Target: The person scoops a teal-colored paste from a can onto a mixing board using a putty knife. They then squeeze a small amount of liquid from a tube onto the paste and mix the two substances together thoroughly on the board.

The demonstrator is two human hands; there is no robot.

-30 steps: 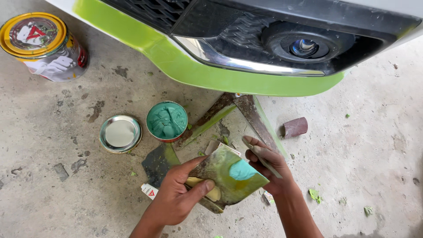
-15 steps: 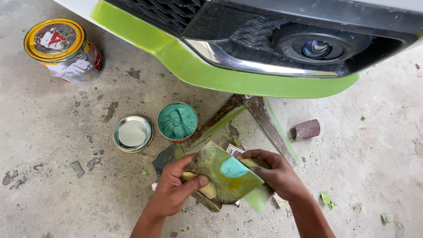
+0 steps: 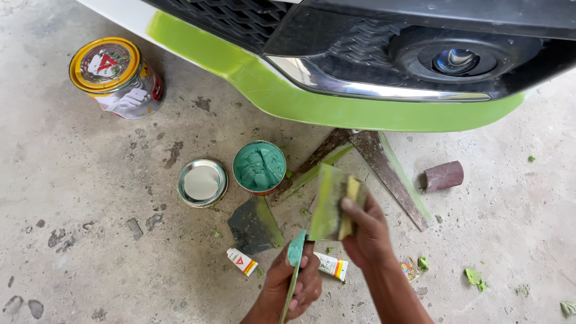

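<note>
At lower centre, the left hand (image 3: 295, 282) grips a putty-tipped green scraper (image 3: 294, 264), apparently edge-on, while right hand (image 3: 366, 231) fingers clamp a green-smeared flat board (image 3: 330, 204).

In my left hand (image 3: 297, 279) I hold a thin putty blade (image 3: 294, 267) edge-on, green filler on its tip. My right hand (image 3: 366, 231) grips a green-smeared board (image 3: 329, 203) with a yellow spreader (image 3: 350, 207), tilted upright, just right of the open filler tin (image 3: 260, 167).

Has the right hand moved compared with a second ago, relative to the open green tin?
Yes. The right hand has lifted off the floor boards, now gripping the smeared board upright, closer to the open green tin.
</note>
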